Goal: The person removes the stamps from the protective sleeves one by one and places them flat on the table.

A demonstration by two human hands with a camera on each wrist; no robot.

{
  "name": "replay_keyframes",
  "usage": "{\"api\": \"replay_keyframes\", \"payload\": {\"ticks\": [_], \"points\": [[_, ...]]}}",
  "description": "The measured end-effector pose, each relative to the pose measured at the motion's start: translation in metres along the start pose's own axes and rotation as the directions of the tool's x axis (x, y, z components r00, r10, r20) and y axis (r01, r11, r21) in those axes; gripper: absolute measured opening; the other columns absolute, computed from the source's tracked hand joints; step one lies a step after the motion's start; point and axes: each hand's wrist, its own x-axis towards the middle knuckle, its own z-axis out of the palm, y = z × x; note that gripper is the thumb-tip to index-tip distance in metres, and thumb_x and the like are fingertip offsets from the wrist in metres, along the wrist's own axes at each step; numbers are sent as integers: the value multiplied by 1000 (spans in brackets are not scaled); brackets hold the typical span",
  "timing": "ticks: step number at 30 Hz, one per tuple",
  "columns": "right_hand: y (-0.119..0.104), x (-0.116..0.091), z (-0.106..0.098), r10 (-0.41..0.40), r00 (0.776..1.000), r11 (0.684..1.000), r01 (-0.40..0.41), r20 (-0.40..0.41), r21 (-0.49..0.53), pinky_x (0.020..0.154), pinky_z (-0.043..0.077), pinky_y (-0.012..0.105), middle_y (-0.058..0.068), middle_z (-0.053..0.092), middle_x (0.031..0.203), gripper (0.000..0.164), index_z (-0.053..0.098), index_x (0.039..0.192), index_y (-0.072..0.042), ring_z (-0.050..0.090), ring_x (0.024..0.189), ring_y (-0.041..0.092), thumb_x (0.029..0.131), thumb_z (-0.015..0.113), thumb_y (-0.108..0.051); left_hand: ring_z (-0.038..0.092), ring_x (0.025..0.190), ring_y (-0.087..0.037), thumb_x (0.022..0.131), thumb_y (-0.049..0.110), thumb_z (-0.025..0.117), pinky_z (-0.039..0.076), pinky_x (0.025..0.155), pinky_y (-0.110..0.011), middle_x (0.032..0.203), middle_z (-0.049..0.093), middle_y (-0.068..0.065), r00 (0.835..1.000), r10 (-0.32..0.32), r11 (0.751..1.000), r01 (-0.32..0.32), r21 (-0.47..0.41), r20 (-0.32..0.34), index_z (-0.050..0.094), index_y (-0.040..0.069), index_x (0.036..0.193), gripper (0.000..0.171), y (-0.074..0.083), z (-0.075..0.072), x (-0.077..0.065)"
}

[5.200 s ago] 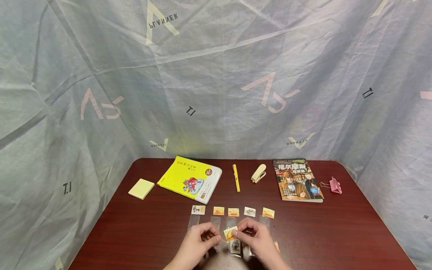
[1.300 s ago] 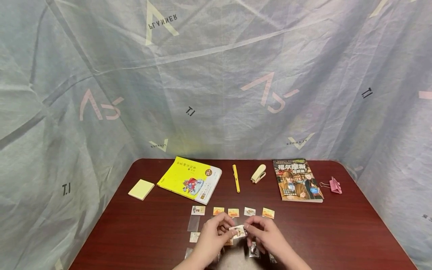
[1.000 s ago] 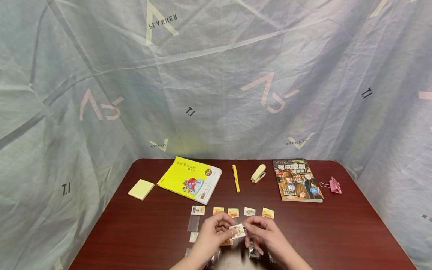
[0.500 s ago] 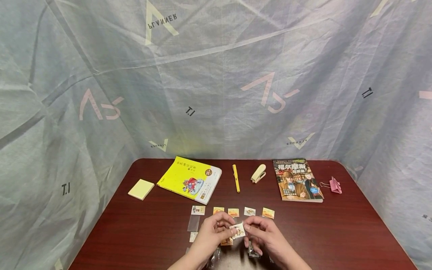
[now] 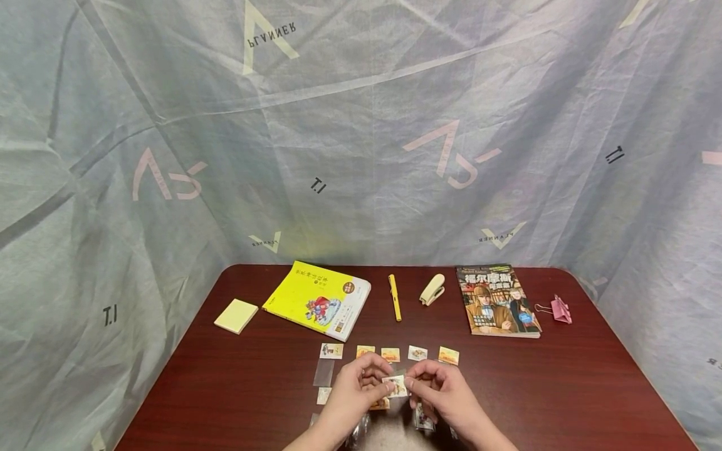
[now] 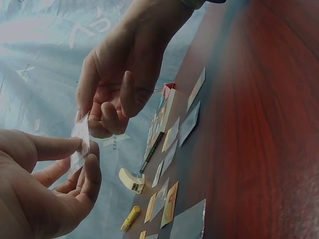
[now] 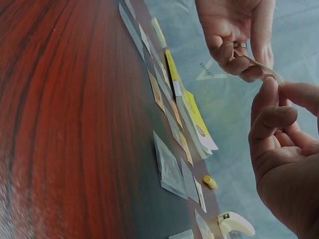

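- Card (image 5: 399, 388) is up over the surface (image 5: 541, 394), between the two hands.
- The left hand (image 5: 355, 396) pinches it, thumb on its picture side.
- The right hand (image 5: 444, 392) pinches its right edge with thumb and finger.
- It looks thin, so it might bend or rip if the hands pull apart too hard.
- It might slip and fall if both let go at once.
- It could then land on the orange card (image 5: 380, 404) below.
- A low left arm could bump the clear bag (image 5: 323, 373) out of place.
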Motion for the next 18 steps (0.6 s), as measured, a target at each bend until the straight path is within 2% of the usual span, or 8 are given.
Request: {"api": "replay_keyframes", "payload": {"ticks": [5, 10, 14, 18], "points": [[3, 2, 0, -70, 997, 997, 69, 44, 24, 30, 34, 37, 30, 58, 69, 16, 56, 97, 9, 49, 43, 14, 92, 56, -6, 59, 73, -12, 80, 14, 72, 49, 58, -19, 88, 64, -11, 1000, 26, 998, -25, 65, -8, 62, 8, 98, 22, 0, 1, -1], [6, 3, 1, -136, 988, 990, 134, 74, 38, 30, 38, 34, 31, 57, 69, 11, 56, 96, 9, 48, 42, 24, 92, 54, -1, 64, 78, -17, 83, 21, 71, 53, 58, -26, 96, 65, -5, 998, 57, 993, -57, 106, 5, 63, 16, 100, 20, 0, 4, -4], [7, 3, 3, -162, 985, 986, 159, 60, 44, 30, 38, 34, 32, 56, 69, 9, 57, 94, 9, 48, 43, 29, 91, 54, 1, 67, 77, -19, 84, 25, 69, 54, 59, -30, 104, 66, -5, 999, 44, 994, -46, 101, 24, 64, 17, 104, 22, -1, 6, -5], [6, 3, 5, -161, 987, 986, 160, 24, 39, 30, 38, 34, 31, 57, 69, 8, 58, 91, 8, 53, 46, 25, 89, 58, 1, 68, 75, -16, 84, 28, 69, 55, 59, -28, 113, 65, -4, 998, 28, 994, -33, 105, 50, 66, 15, 110, 30, -1, 8, -5]]}}
